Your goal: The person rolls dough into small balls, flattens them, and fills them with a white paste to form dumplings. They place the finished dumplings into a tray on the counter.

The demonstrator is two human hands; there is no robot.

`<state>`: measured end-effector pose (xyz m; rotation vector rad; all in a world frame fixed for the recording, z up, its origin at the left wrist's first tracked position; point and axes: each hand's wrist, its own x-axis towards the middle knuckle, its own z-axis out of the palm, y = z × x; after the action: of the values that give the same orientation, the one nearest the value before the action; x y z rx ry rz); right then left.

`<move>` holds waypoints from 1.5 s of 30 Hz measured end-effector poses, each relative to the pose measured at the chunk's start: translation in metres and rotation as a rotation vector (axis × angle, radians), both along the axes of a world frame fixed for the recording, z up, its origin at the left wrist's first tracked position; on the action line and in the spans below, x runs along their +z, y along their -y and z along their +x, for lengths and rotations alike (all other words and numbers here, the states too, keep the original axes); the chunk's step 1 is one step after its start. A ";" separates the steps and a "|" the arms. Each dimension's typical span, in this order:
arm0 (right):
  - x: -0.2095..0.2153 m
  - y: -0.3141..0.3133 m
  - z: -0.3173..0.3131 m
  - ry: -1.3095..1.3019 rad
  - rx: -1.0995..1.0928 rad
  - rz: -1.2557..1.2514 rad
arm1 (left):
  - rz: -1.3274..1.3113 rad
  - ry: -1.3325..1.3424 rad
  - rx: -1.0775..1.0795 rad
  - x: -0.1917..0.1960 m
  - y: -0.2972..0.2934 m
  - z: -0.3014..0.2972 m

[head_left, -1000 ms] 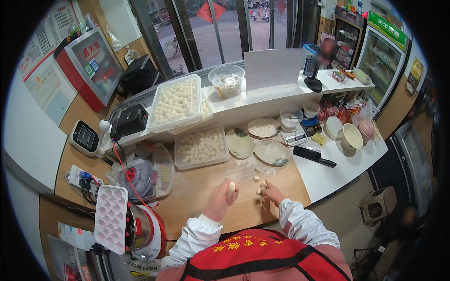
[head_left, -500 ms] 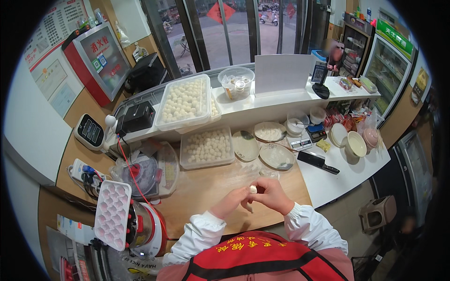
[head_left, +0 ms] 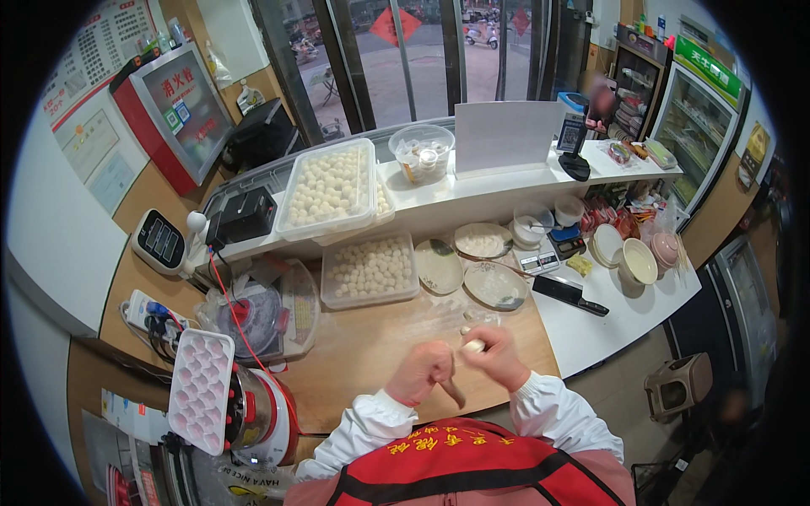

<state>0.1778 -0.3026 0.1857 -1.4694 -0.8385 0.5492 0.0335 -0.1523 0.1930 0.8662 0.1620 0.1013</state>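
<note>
My right hand (head_left: pixel 499 361) is closed around a small white dough ball (head_left: pixel 474 346), which shows at the fingertips above the wooden board (head_left: pixel 363 346). Close beside it on the left, my left hand (head_left: pixel 422 373) has its fingers curled in, with one digit pointing down toward the board. Whatever those curled fingers may hold is hidden. Small pale bits (head_left: pixel 467 317) lie on the board just beyond my hands. Farther back, a clear plastic tub (head_left: pixel 371 297) holds many white balls.
A second tub of balls (head_left: pixel 291 221) stands on the raised ledge. Plates (head_left: pixel 496 285), a digital scale (head_left: pixel 540 262) and a black cleaver (head_left: pixel 558 289) sit behind and right. Bowls (head_left: pixel 639 261) stand at far right. A white molded tray (head_left: pixel 201 390) rests at left near a red cord (head_left: pixel 240 325).
My hands have moved apart from being together around the dough ball. The ball is now in my right hand, and my left hand's fingers have curled in.
</note>
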 end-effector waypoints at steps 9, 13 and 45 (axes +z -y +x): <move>0.011 0.000 -0.006 0.262 0.151 -0.049 | 0.391 -0.200 0.108 0.015 0.020 0.014; 0.022 -0.007 -0.015 0.280 0.120 -0.154 | 0.465 -0.200 -0.069 0.016 0.009 0.013; 0.035 0.005 -0.010 0.178 0.132 -0.129 | 0.579 -0.118 -0.262 0.001 -0.002 0.018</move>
<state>0.1682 -0.3078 0.2210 -1.6050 -1.0616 0.5858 0.0511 -0.1500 0.1942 1.4644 0.1296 -0.1574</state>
